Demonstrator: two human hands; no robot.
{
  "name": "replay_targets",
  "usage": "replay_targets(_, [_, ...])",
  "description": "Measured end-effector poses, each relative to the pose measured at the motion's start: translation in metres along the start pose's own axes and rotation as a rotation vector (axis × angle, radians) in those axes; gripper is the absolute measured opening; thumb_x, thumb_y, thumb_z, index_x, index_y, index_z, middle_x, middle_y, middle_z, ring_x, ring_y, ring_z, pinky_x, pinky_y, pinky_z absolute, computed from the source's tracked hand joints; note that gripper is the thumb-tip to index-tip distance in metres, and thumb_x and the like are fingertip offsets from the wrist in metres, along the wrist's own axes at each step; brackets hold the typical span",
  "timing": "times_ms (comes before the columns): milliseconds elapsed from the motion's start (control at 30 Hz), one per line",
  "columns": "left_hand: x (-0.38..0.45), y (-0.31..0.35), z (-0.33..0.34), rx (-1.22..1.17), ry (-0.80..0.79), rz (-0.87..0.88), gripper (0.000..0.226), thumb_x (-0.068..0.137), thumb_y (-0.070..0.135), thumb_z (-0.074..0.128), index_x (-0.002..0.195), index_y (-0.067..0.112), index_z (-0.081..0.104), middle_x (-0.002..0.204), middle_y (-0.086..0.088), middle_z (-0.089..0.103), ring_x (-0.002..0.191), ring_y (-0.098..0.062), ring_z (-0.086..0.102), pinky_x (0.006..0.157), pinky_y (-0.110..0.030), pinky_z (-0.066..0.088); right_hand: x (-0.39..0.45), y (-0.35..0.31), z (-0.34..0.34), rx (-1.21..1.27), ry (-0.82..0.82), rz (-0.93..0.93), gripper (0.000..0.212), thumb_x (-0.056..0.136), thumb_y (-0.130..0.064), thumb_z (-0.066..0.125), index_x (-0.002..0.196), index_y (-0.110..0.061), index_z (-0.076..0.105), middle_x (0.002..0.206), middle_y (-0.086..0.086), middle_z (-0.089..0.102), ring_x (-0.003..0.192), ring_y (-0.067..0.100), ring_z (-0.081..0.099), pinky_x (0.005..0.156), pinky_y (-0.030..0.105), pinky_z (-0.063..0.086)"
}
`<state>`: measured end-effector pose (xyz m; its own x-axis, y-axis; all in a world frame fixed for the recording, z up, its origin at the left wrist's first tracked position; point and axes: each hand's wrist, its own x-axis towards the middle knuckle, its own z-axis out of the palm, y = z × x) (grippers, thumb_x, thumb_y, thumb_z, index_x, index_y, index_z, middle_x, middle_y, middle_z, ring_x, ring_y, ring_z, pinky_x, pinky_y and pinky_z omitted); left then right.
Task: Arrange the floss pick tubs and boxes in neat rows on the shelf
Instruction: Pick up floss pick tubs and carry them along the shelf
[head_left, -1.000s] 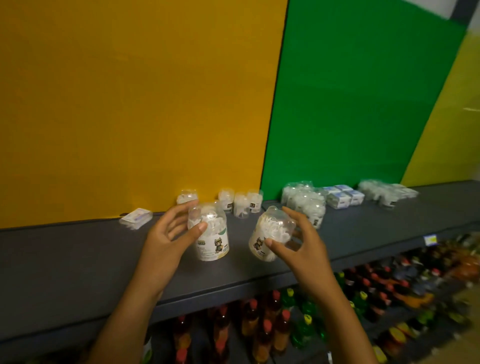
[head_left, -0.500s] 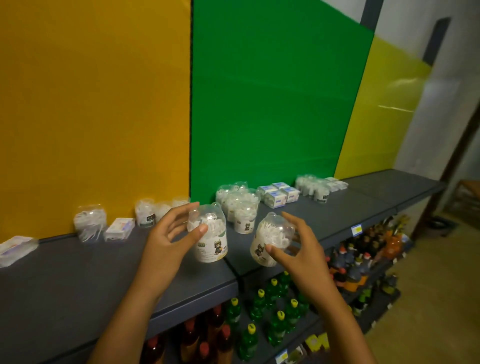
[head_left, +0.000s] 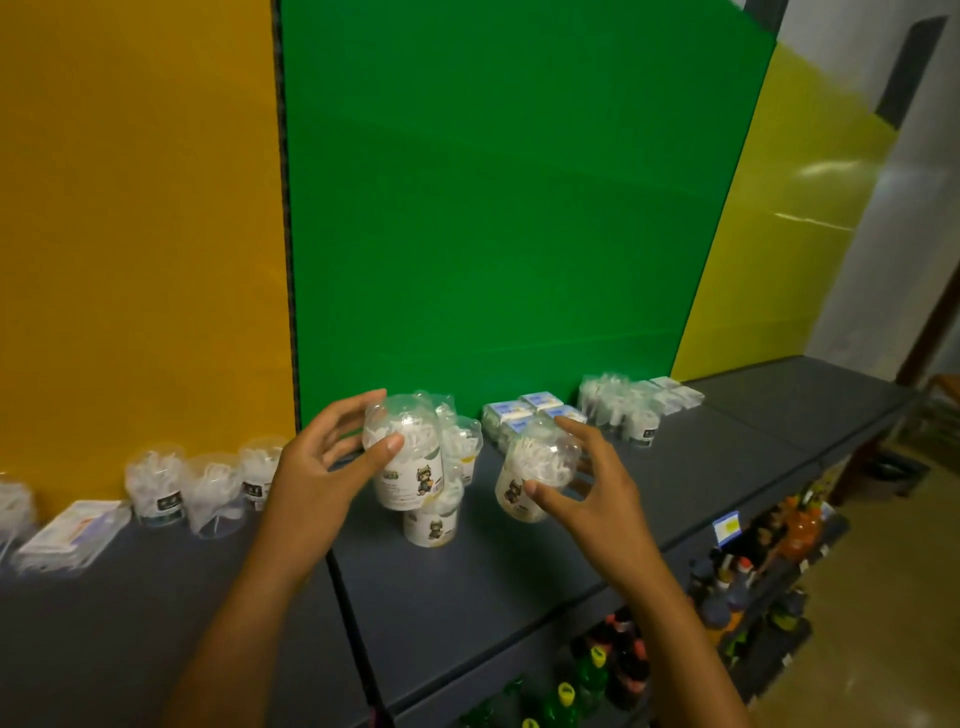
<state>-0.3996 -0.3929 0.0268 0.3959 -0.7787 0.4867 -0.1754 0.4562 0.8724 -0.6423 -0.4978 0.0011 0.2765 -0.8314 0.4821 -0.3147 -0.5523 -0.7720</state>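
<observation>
My left hand (head_left: 317, 478) grips an upright clear floss pick tub (head_left: 404, 454) with a cartoon label, held above the dark grey shelf (head_left: 467, 582). My right hand (head_left: 592, 493) holds a second tub (head_left: 535, 470), tilted to the left. Behind and below the left tub stands a cluster of like tubs (head_left: 441, 512) in front of the green panel. Small white and blue boxes (head_left: 524, 413) lie further back, with more tubs (head_left: 621, 410) to their right. Along the yellow panel stand other tubs (head_left: 208, 491) and a flat clear pack (head_left: 72, 532).
A lower shelf (head_left: 748, 587) under the front edge carries bottles with coloured caps. A blue price tag (head_left: 727, 525) hangs on the shelf edge. The shelf runs on to the right toward a doorway and a tan floor.
The view has swung right along the shelf. Both hands carried their tubs rightward, from in front of the yellow panel to the cluster before the green panel.
</observation>
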Motion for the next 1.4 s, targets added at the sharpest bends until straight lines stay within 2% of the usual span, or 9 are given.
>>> replay_targets(267, [0.014,-0.006,0.018,0.140,0.106,-0.012,0.046,0.078,0.021,0.072,0.121,0.034,0.062,0.123,0.017,0.063,0.111,-0.003,0.060,0.085,-0.020,0.052,0.055,0.041,0.008,0.039,-0.152,-0.053,0.071,0.074,-0.018,0.083,0.134,-0.037,0.049,0.131,-0.015,0.053,0.108,-0.004,0.053,0.081,0.009,0.047])
replay_targets(433, [-0.006,-0.001,0.040,0.201,0.263,-0.021,0.044,0.081,0.015,0.070,0.121,0.031,0.061,0.120,0.019,0.061,0.101,0.009,0.061,0.071,-0.009,0.051,0.078,0.064,0.019,0.080,-0.303,-0.096,0.074,0.071,-0.018,0.086,0.132,-0.035,0.048,0.129,-0.016,0.056,0.115,0.004,0.056,0.094,0.028,0.053])
replay_targets(567, [-0.027,-0.006,0.059,0.238,0.379,-0.079,0.046,0.077,0.022,0.072,0.120,0.035,0.062,0.127,0.011,0.061,0.112,-0.005,0.060,0.087,-0.024,0.052,0.089,0.082,0.027,0.111,-0.443,-0.092,0.067,0.071,-0.019,0.085,0.123,-0.037,0.045,0.118,-0.013,0.061,0.106,0.005,0.061,0.090,0.037,0.056])
replay_targets(667, [-0.045,-0.006,0.071,0.268,0.429,-0.113,0.044,0.078,0.020,0.073,0.119,0.034,0.063,0.125,0.011,0.063,0.114,-0.009,0.060,0.091,-0.030,0.052,0.094,0.093,0.037,0.108,-0.495,-0.124,0.066,0.070,-0.021,0.085,0.122,-0.034,0.046,0.118,-0.008,0.061,0.107,0.009,0.061,0.090,0.041,0.055])
replay_targets(867, [-0.068,-0.003,0.083,0.341,0.496,-0.151,0.043,0.080,0.015,0.072,0.119,0.032,0.064,0.119,0.017,0.065,0.109,0.002,0.060,0.079,-0.012,0.051,0.092,0.102,0.048,0.087,-0.542,-0.190,0.070,0.072,-0.018,0.084,0.129,-0.030,0.046,0.127,-0.002,0.053,0.114,0.015,0.055,0.095,0.037,0.052])
replay_targets(967, [-0.070,-0.004,0.089,0.328,0.504,-0.158,0.044,0.079,0.010,0.072,0.120,0.025,0.064,0.114,0.017,0.067,0.104,0.005,0.062,0.075,-0.010,0.050,0.092,0.102,0.045,0.034,-0.573,-0.225,0.071,0.077,-0.021,0.081,0.136,-0.027,0.043,0.133,0.001,0.050,0.121,0.016,0.050,0.094,0.023,0.041])
replay_targets(1067, [-0.071,-0.005,0.093,0.300,0.489,-0.157,0.044,0.080,0.005,0.071,0.119,0.021,0.064,0.114,0.011,0.068,0.102,0.000,0.064,0.076,-0.014,0.052,0.094,0.095,0.037,-0.026,-0.600,-0.257,0.070,0.081,-0.029,0.077,0.139,-0.028,0.039,0.138,0.000,0.046,0.125,0.015,0.046,0.094,0.020,0.034])
replay_targets(1233, [-0.070,-0.008,0.091,0.202,0.421,-0.191,0.042,0.080,0.001,0.069,0.117,0.020,0.065,0.115,0.008,0.069,0.105,-0.009,0.066,0.080,-0.022,0.056,0.101,0.073,0.017,-0.164,-0.516,-0.367,0.062,0.088,-0.043,0.067,0.141,-0.026,0.040,0.137,-0.005,0.046,0.126,0.013,0.044,0.095,0.022,0.035])
replay_targets(1400, [-0.071,-0.018,0.090,0.187,0.295,-0.256,0.044,0.079,0.000,0.069,0.118,0.020,0.064,0.115,0.013,0.068,0.107,-0.007,0.064,0.078,-0.019,0.055,0.105,0.051,0.004,-0.416,-0.463,-0.475,0.060,0.093,-0.056,0.051,0.142,-0.024,0.037,0.137,-0.002,0.047,0.126,0.018,0.045,0.099,0.035,0.043])
